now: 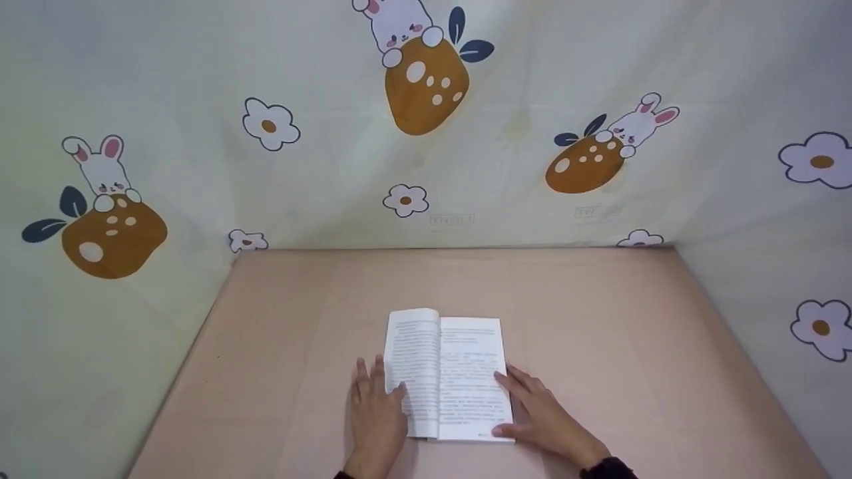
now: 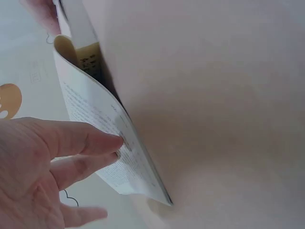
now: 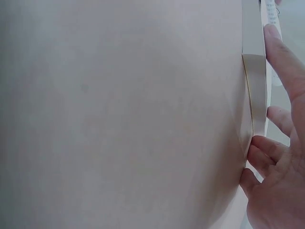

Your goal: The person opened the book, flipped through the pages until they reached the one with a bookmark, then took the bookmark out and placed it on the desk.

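Note:
An open book [image 1: 469, 379] with printed pages lies on the table. My left hand [image 1: 378, 418] is at its left side, fingers extended and thumb over the left page. In the left wrist view, this hand [image 2: 52, 164] is beside the raised left page [image 2: 102, 117], which bows upward near the spine. My right hand [image 1: 542, 416] holds the book's right edge, with the thumb and one fingertip on the right page. The right wrist view shows the other fingers [image 3: 262, 150] bent against the side of the thick page block [image 3: 254, 62].
The table [image 1: 293, 319] has a plain pinkish-beige surface. Pale cloth walls [image 1: 319, 179] printed with rabbits, orange fruit and flowers stand along its back and both sides.

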`<move>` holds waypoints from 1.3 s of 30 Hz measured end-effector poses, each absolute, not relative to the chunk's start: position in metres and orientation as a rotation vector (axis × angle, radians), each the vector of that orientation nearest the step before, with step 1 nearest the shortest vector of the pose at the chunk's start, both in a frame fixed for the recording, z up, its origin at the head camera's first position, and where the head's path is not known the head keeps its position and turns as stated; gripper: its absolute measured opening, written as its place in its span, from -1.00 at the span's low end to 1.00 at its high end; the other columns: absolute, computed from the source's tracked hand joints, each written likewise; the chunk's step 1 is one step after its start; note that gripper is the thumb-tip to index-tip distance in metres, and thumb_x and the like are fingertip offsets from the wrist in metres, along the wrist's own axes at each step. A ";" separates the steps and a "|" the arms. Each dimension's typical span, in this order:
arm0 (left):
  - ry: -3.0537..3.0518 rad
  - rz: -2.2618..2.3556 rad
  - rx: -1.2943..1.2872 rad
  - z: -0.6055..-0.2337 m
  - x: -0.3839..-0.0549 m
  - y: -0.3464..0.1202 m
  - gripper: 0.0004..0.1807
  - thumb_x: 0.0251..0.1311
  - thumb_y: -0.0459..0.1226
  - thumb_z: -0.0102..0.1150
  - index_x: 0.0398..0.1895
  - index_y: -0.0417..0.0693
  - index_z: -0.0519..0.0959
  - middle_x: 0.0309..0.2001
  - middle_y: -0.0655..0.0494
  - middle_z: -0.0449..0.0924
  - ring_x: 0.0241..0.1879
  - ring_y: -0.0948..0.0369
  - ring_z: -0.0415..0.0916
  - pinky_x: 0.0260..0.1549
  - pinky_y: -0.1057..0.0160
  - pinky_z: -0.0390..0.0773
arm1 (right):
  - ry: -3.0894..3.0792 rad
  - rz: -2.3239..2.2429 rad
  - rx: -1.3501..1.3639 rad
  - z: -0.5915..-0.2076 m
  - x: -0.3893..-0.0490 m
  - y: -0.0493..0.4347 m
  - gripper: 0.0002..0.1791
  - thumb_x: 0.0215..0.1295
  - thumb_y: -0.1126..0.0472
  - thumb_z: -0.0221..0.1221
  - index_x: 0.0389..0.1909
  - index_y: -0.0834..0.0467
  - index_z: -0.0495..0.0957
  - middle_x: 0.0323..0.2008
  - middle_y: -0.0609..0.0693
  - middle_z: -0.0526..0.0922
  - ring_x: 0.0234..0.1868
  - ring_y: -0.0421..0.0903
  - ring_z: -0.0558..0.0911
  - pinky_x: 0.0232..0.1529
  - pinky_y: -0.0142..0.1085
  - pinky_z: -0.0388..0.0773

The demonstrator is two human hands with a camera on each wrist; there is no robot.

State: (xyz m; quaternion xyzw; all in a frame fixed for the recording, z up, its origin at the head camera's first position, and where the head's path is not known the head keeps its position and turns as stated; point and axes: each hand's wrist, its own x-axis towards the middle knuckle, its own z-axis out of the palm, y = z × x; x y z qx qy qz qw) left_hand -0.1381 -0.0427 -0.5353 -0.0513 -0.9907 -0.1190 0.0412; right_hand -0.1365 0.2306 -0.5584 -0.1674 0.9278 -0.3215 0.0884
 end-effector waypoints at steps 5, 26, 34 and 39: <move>-2.966 -0.338 -0.355 -0.539 -0.137 -0.043 -0.62 -0.07 -0.55 0.21 -0.08 -0.41 0.51 0.14 -0.28 0.40 0.21 -0.16 0.30 0.13 -0.01 0.41 | 2.774 -0.988 -0.559 -0.558 -0.137 0.231 0.00 -0.04 -0.27 0.26 0.36 0.15 0.18 0.38 0.29 0.10 0.32 0.32 0.16 0.16 0.31 0.17; -3.106 -0.434 -0.838 -0.541 -0.140 -0.032 -0.29 -0.01 -0.52 0.18 0.29 0.01 0.32 0.46 -0.05 -0.02 0.42 -0.02 0.00 0.16 0.03 0.39 | 2.753 -0.972 -0.493 -0.557 -0.135 0.230 0.00 -0.04 -0.32 0.23 0.38 0.10 0.17 0.40 0.24 0.07 0.34 0.31 0.14 0.18 0.28 0.21; -3.082 -0.459 -0.753 -0.539 -0.139 -0.021 -0.51 0.26 -0.09 0.02 0.18 -0.17 0.40 0.36 -0.31 0.09 0.34 -0.15 0.14 0.22 -0.02 0.32 | 2.786 -0.966 -0.542 -0.559 -0.135 0.230 -0.01 -0.03 -0.30 0.24 0.36 0.13 0.19 0.39 0.27 0.10 0.31 0.29 0.20 0.16 0.27 0.22; -3.072 -0.495 -0.740 -0.543 -0.137 -0.018 -0.28 0.05 0.14 0.15 0.21 -0.10 0.39 0.33 -0.41 0.08 0.33 -0.22 0.12 0.22 -0.06 0.31 | 2.784 -0.940 -0.530 -0.559 -0.135 0.230 0.00 -0.04 -0.33 0.22 0.37 0.11 0.18 0.40 0.24 0.09 0.31 0.26 0.21 0.16 0.23 0.26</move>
